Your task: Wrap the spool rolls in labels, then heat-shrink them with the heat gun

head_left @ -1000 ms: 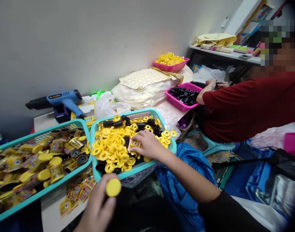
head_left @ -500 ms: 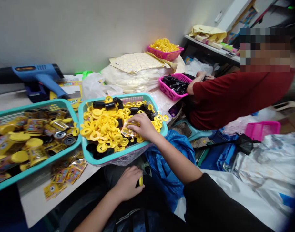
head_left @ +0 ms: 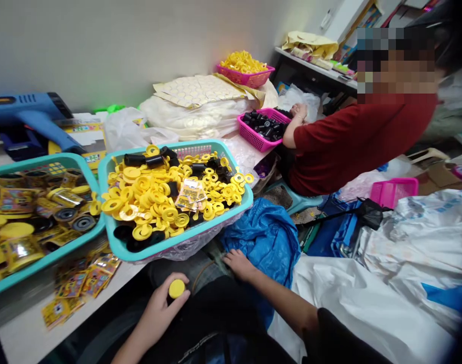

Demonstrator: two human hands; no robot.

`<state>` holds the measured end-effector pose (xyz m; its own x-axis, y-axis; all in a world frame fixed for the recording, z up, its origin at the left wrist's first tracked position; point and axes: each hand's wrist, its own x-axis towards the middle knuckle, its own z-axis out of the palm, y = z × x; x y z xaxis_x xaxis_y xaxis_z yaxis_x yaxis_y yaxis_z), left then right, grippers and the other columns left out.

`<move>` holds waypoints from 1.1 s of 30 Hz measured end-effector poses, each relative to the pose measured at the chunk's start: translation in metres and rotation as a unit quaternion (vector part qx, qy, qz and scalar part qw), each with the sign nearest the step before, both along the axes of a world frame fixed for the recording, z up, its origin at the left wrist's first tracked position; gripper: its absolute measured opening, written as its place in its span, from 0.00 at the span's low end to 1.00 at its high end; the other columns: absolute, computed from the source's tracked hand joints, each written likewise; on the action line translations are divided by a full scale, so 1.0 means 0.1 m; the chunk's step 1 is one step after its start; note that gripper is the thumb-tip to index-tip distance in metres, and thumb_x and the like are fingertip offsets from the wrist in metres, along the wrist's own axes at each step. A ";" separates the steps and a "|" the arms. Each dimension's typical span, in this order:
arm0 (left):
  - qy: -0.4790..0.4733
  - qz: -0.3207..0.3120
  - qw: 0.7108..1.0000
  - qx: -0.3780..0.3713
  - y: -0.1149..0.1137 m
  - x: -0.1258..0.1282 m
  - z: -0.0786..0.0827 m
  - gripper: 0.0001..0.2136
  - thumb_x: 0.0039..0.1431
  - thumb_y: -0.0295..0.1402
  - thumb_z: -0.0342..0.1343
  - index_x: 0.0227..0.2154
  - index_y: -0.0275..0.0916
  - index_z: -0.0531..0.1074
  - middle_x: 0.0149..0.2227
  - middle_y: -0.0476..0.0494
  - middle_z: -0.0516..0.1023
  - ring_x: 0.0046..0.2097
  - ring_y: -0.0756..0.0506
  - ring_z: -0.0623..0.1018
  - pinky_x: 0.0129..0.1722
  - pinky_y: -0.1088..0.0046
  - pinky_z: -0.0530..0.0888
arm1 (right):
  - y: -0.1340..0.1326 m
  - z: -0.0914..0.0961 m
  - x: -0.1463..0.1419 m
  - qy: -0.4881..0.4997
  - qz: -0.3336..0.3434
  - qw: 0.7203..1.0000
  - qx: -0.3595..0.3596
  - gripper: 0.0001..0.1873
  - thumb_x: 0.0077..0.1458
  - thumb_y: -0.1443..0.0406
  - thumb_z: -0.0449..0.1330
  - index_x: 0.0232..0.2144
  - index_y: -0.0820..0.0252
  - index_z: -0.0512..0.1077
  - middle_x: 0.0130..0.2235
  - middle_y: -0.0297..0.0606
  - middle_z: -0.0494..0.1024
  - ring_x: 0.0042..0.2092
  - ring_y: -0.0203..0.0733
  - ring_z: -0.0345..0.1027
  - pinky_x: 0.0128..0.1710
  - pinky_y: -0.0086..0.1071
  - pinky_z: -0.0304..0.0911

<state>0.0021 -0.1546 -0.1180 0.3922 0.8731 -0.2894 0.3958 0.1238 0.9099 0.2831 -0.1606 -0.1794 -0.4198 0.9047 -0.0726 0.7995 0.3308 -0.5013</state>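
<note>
My left hand (head_left: 163, 303) is closed around a small black canister with a round yellow lid (head_left: 177, 288), held over my lap with the lid facing up. My right hand (head_left: 240, 264) rests by my knee near a crumpled blue plastic bag (head_left: 267, 232), its fingers stretched out and apparently holding nothing. Just beyond both hands stands a turquoise basket (head_left: 170, 246) heaped with yellow ring-shaped pieces (head_left: 134, 194) and black canisters (head_left: 134, 160). Printed labels (head_left: 191, 196) lie on top of that heap.
Left of it, another turquoise basket (head_left: 90, 177) holds canisters wrapped in printed labels. Loose label sheets (head_left: 77, 283) lie on the table's front edge. A blue heat gun (head_left: 34, 114) stands behind. At right, a person in a red shirt (head_left: 340, 141) works beside a pink basket (head_left: 256, 140) of black canisters.
My right hand has left the turquoise basket and come down to my knee. My left hand has turned, bringing the yellow lid into full view. The whole view has shifted slightly.
</note>
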 end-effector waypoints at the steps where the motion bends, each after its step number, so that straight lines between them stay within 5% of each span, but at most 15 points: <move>1: 0.001 0.013 1.000 -0.003 -0.02 -0.01 0.02 0.12 0.54 0.45 0.54 0.35 0.43 0.69 0.38 0.45 0.75 0.43 0.41 0.75 0.45 0.66 0.71 | 0.02 0.02 -0.02 -0.004 0.009 1.000 0.000 0.20 0.48 0.75 0.58 0.45 0.61 0.75 0.38 0.51 0.79 0.41 0.52 0.71 0.39 0.43 0.65; 3: -0.008 0.040 0.999 -0.013 -0.06 -0.04 0.08 0.15 0.52 0.47 0.56 0.38 0.44 0.69 0.40 0.45 0.74 0.44 0.41 0.74 0.46 0.67 0.69 | 0.08 0.23 -0.04 0.002 0.039 0.999 0.005 0.22 0.50 0.72 0.60 0.49 0.59 0.73 0.41 0.50 0.79 0.43 0.51 0.71 0.42 0.42 0.65; 6: -0.079 0.043 0.995 -0.048 -0.15 -0.08 0.20 0.20 0.53 0.53 0.53 0.42 0.45 0.64 0.33 0.49 0.71 0.37 0.44 0.71 0.40 0.68 0.68 | 0.26 0.85 -0.05 0.049 0.106 0.992 0.052 0.27 0.52 0.61 0.63 0.55 0.53 0.67 0.46 0.42 0.78 0.46 0.46 0.71 0.46 0.37 0.65; 8: -0.137 0.009 0.988 -0.069 -0.18 -0.07 0.30 0.23 0.54 0.57 0.49 0.43 0.46 0.62 0.30 0.50 0.69 0.34 0.45 0.69 0.37 0.69 0.67 | 0.49 1.35 -0.09 0.114 0.136 0.964 0.197 0.26 0.53 0.58 0.62 0.55 0.52 0.68 0.46 0.44 0.78 0.44 0.47 0.71 0.44 0.40 0.65; 10: -0.162 -0.027 0.984 -0.072 -0.18 -0.04 0.42 0.23 0.54 0.57 0.49 0.44 0.45 0.61 0.32 0.48 0.69 0.36 0.45 0.69 0.39 0.68 0.65 | 0.82 1.76 -0.19 0.137 0.068 0.939 0.308 0.23 0.54 0.59 0.61 0.53 0.47 0.69 0.47 0.43 0.77 0.48 0.50 0.69 0.47 0.44 0.62; 12: -0.168 -0.045 0.983 -0.061 -0.16 -0.02 0.53 0.22 0.55 0.55 0.51 0.45 0.45 0.62 0.36 0.46 0.71 0.40 0.44 0.69 0.43 0.67 0.65 | 1.19 2.00 -0.33 0.102 -0.067 0.937 0.326 0.21 0.55 0.58 0.61 0.52 0.51 0.72 0.51 0.47 0.73 0.54 0.55 0.62 0.52 0.50 0.56; 14: -0.191 -0.037 0.980 -0.047 -0.15 -0.02 0.61 0.20 0.56 0.53 0.51 0.45 0.44 0.63 0.39 0.45 0.71 0.42 0.43 0.70 0.44 0.66 0.65 | 1.48 2.06 -0.49 0.057 -0.131 0.954 0.264 0.14 0.56 0.60 0.60 0.44 0.56 0.77 0.51 0.48 0.73 0.55 0.57 0.57 0.54 0.51 0.51; 16: -0.229 0.005 0.973 -0.037 -0.17 -0.06 0.64 0.20 0.56 0.52 0.51 0.44 0.44 0.65 0.40 0.44 0.71 0.41 0.44 0.70 0.43 0.67 0.65 | 1.65 1.98 -0.62 0.041 -0.119 0.972 0.199 0.10 0.55 0.60 0.62 0.37 0.58 0.80 0.46 0.46 0.75 0.51 0.55 0.58 0.52 0.50 0.51; 22: -0.319 0.127 0.939 -0.020 -0.26 -0.12 0.60 0.20 0.56 0.50 0.53 0.44 0.42 0.67 0.36 0.44 0.74 0.33 0.47 0.70 0.33 0.71 0.64 | 1.69 1.74 -0.70 0.106 -0.104 0.978 0.146 0.09 0.54 0.61 0.63 0.26 0.55 0.81 0.39 0.42 0.78 0.46 0.50 0.58 0.49 0.49 0.47; 28: -0.284 0.246 0.927 0.005 -0.22 -0.03 0.68 0.20 0.45 0.49 0.64 0.33 0.41 0.68 0.24 0.53 0.66 0.25 0.52 0.64 0.25 0.76 0.62 | 1.61 1.80 -0.69 0.297 -0.167 0.936 0.090 0.23 0.58 0.50 0.53 0.28 0.59 0.78 0.38 0.41 0.74 0.44 0.47 0.62 0.48 0.42 0.54; 33: -0.263 0.388 0.878 0.098 0.03 -0.02 0.94 0.15 0.46 0.40 0.66 0.25 0.40 0.65 0.25 0.53 0.70 0.23 0.54 0.68 0.23 0.78 0.67 | 1.11 1.75 -1.17 0.440 -0.131 0.887 -0.048 0.31 0.58 0.42 0.46 0.33 0.62 0.74 0.30 0.39 0.72 0.30 0.40 0.63 0.32 0.36 0.61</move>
<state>0.0005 -0.1514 -0.0241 -0.3084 0.9492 -0.0618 -0.2194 -0.0078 0.9756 0.1665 -0.0501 -0.0040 -0.1292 0.9869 0.0967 0.1270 0.1132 -0.9854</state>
